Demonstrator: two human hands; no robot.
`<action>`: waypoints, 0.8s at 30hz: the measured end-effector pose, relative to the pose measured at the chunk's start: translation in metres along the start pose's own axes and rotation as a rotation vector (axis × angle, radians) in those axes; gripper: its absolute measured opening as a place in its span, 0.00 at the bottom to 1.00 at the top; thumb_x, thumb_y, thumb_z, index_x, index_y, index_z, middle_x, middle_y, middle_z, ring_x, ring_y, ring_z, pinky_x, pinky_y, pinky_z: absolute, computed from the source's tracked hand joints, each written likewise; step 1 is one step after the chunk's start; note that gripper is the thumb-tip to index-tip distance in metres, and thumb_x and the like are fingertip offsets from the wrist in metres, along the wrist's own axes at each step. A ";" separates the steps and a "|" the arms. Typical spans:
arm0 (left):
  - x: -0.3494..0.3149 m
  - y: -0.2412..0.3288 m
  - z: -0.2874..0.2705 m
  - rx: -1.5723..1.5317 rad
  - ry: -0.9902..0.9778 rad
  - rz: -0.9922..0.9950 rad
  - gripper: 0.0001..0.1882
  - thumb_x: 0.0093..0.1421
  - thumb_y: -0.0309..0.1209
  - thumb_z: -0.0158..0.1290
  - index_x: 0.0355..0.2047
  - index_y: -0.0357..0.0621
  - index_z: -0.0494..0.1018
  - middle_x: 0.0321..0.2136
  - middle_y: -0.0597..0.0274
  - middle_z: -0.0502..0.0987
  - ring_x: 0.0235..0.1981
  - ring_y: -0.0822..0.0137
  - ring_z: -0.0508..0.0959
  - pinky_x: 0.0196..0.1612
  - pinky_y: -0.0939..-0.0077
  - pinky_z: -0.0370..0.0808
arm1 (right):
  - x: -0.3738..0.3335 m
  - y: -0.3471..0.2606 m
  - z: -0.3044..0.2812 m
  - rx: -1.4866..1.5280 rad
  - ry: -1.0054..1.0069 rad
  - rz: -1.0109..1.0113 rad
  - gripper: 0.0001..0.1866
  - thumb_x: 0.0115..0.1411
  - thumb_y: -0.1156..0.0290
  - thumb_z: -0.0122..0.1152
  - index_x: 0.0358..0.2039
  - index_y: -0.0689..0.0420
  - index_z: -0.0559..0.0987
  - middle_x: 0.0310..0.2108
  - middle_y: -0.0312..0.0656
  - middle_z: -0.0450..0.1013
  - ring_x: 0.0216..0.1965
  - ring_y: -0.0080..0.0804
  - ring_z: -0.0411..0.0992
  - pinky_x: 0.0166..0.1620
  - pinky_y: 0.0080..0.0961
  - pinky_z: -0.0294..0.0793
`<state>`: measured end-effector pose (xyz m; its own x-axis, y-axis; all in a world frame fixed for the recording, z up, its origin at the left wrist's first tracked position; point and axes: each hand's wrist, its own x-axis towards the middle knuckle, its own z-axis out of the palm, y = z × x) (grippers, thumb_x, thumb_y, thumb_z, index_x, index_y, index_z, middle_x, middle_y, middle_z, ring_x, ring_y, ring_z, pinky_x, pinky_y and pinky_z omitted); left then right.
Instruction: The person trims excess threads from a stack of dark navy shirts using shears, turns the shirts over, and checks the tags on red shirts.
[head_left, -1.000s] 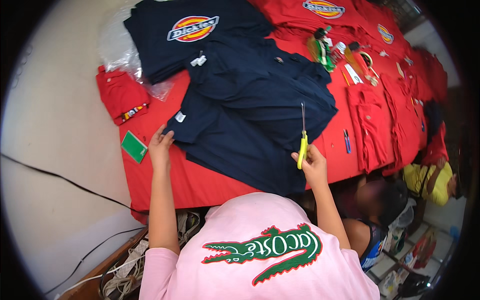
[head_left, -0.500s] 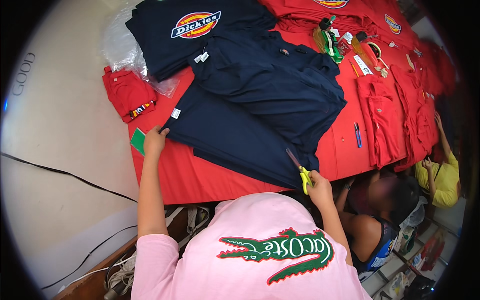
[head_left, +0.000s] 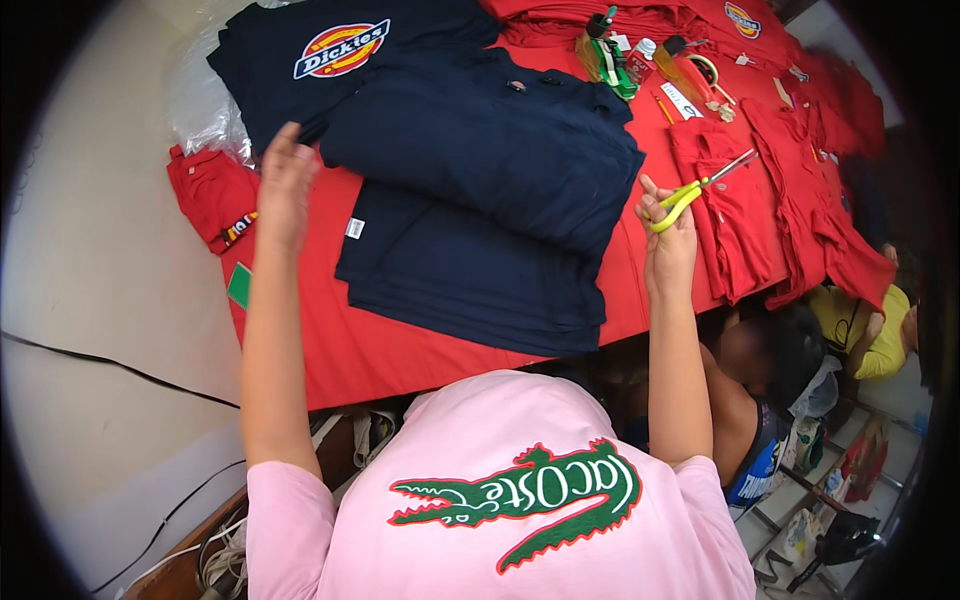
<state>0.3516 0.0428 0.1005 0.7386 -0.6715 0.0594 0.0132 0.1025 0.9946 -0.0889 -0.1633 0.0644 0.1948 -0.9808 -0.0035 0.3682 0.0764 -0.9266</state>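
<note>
My right hand [head_left: 668, 245] is raised at the right side of the navy pile. It grips yellow-handled scissors [head_left: 677, 203] whose metal blades point away to the upper right. My left hand [head_left: 286, 195], a little blurred, is open with its fingers stretched out, beside the left edge of the navy shirts. A loosely folded navy shirt [head_left: 490, 150] lies over the far part of a stack of navy garments [head_left: 470, 280]. The stack's near edges show several layers, and a white label [head_left: 354, 228] sits at its left. Behind is another navy shirt pile [head_left: 270, 60] with a round printed logo.
Red cloth [head_left: 400, 375] covers the table. Red folded garments lie at the left [head_left: 212, 195] and right [head_left: 725, 230]. Tape dispensers [head_left: 612, 62] and a pencil stand beyond. A green notebook [head_left: 239, 285] is by my left forearm. People sit at the lower right, one in yellow [head_left: 880, 340].
My left hand has let go of the navy cloth's corner and moved up. My right hand has lifted the scissors away to the upper right. The upper navy shirt's near edge is folded differently.
</note>
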 end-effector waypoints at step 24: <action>-0.201 -0.145 0.019 1.299 -0.227 0.119 0.43 0.69 0.56 0.51 0.77 0.50 0.57 0.79 0.53 0.50 0.80 0.49 0.48 0.76 0.33 0.38 | -0.133 0.047 -0.110 -0.748 -0.103 0.168 0.12 0.62 0.84 0.68 0.43 0.60 0.75 0.34 0.31 0.72 0.33 0.14 0.68 0.36 0.15 0.68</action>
<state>0.1882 0.1492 -0.0545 0.5599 -0.8277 0.0376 -0.7884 -0.5182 0.3314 -0.1973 -0.0493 -0.0203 0.2904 -0.9426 -0.1651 -0.3787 0.0453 -0.9244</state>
